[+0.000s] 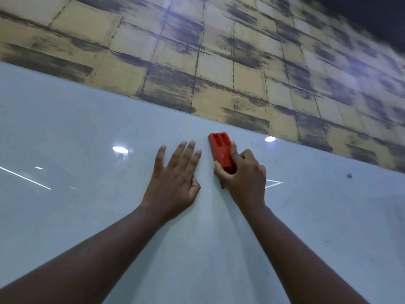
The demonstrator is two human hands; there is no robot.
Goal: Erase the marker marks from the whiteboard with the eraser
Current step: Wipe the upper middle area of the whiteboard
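Note:
A glossy whiteboard (87,128) fills the lower part of the head view. My right hand (243,174) grips the lower end of a red plastic eraser (221,148), which is pressed against the board just below its top edge. My left hand (175,176) lies flat on the board to the left of the eraser, fingers straight and spread. A few faint dark marker specks (349,175) show on the board to the right of my right hand. Whatever is on the board under the eraser and my hands is hidden.
Above the board runs a wall (219,62) with a yellow and dark checked pattern. Bright reflections of lamps (120,149) and thin white lines of light show on the glossy surface.

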